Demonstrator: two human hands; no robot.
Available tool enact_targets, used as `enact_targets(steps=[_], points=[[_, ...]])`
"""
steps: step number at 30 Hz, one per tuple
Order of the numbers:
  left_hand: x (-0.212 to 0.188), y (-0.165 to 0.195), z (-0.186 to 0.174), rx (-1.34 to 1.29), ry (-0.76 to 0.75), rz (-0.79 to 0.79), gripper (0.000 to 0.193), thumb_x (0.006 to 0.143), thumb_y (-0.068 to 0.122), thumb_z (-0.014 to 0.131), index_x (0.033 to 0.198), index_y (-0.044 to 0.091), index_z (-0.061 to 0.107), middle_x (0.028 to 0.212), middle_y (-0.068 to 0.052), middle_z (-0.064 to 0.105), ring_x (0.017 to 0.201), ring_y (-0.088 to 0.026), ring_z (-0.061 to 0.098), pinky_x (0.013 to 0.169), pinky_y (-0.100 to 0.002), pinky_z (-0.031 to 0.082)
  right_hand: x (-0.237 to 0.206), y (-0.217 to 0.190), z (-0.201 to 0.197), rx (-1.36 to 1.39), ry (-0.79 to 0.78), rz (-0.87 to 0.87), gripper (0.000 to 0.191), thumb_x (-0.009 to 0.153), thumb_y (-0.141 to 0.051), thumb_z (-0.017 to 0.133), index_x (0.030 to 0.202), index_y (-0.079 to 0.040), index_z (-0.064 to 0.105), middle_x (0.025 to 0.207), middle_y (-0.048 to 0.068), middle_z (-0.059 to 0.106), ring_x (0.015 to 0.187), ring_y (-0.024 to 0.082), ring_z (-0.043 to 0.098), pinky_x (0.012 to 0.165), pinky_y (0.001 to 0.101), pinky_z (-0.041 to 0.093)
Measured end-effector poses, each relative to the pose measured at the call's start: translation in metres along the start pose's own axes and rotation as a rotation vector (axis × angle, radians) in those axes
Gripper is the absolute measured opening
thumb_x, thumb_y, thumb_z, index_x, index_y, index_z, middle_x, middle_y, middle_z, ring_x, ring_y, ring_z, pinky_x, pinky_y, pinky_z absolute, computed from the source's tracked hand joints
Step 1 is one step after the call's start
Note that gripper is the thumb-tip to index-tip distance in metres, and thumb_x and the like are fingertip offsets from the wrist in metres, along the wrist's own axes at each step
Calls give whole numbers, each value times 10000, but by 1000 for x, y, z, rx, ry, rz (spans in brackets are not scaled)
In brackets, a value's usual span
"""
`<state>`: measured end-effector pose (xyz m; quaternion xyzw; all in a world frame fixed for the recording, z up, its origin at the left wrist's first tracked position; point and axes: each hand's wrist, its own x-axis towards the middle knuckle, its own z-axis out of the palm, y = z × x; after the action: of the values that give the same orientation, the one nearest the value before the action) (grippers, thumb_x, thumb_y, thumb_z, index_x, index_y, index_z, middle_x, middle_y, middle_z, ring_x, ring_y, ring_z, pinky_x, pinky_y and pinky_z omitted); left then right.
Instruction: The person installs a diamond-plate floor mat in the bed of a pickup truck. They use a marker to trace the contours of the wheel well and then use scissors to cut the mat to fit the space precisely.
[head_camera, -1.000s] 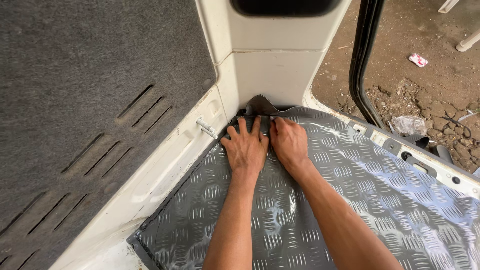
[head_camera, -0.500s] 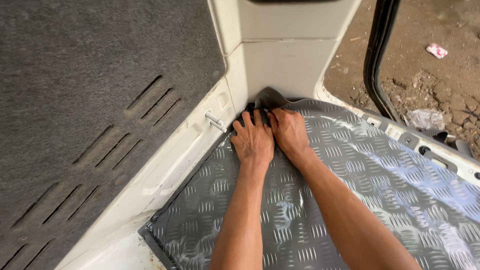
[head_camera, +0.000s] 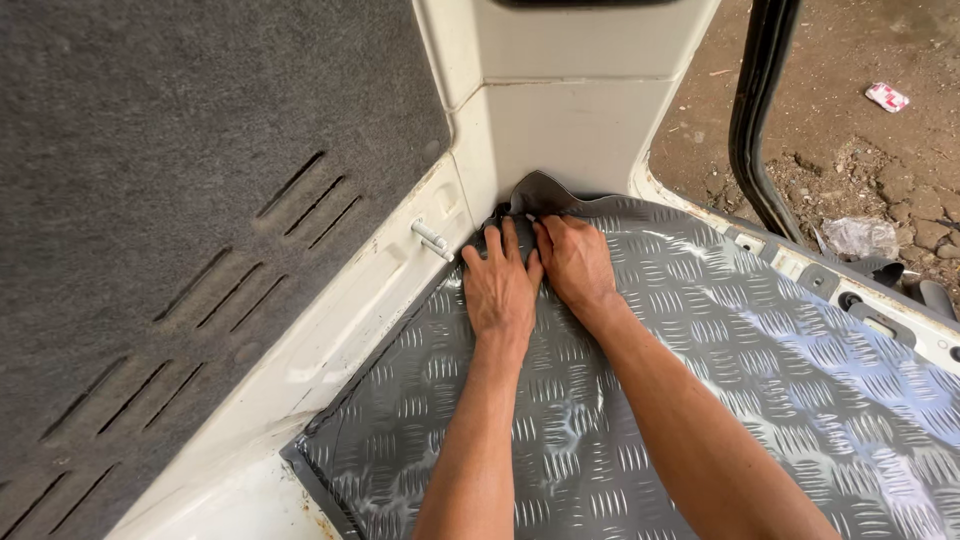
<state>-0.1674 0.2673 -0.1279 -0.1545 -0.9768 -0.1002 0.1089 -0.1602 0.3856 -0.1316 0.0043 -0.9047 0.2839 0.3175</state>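
Head view: left hand (head_camera: 503, 290) and right hand (head_camera: 577, 262) press flat, fingers spread, side by side on the grey tread-pattern floor mat (head_camera: 700, 400) curling up at the white corner pillar (head_camera: 570, 120), a metal pin (head_camera: 432, 239) and carpeted wall panel (head_camera: 180, 200) left, door seal (head_camera: 762, 110) right.

We see a floor mat (head_camera: 700, 400) of flexible sheet, apparently rubber or vinyl, grey and glossy, embossed with a raised tread-plate pattern that catches bright reflections. Its curled corner (head_camera: 535, 190) shows a duller, smooth underside. The left hand (head_camera: 503, 285) and right hand (head_camera: 578, 262) lie bare on this glossy surface. The side panel (head_camera: 150, 150) is covered in dark grey carpet-like cloth, matt and fuzzy, with pressed slots. The body frame (head_camera: 570, 120) is painted sheet metal, off-white, smooth, semi-matt, with scuffs and dirt. A small bolt (head_camera: 432, 240) looks like bare bright metal. The door seal (head_camera: 760, 110) is black rubber, smooth. The ground (head_camera: 860, 150) outside is rough, dry earth.
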Motion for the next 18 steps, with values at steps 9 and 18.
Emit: enact_targets(steps=[9,18], points=[[5,9,-6,60,-35,-40,602,987,448,559,1498,140,471,1319,-82,471,973,-294,531,741,-370,556,2,2,-4,27,8,-18,144,961,-131,652,924,4,688,844,195,698,786,408,664,701,503,533],[5,6,0,27,3,-44,658,972,449,601,1481,51,477,1259,-86,515,967,-285,545,727,-370,566,2,5,-1,5,-21,22,156,963,-153,661,932,-7,705,806,199,684,755,411,659,689,511,529]])
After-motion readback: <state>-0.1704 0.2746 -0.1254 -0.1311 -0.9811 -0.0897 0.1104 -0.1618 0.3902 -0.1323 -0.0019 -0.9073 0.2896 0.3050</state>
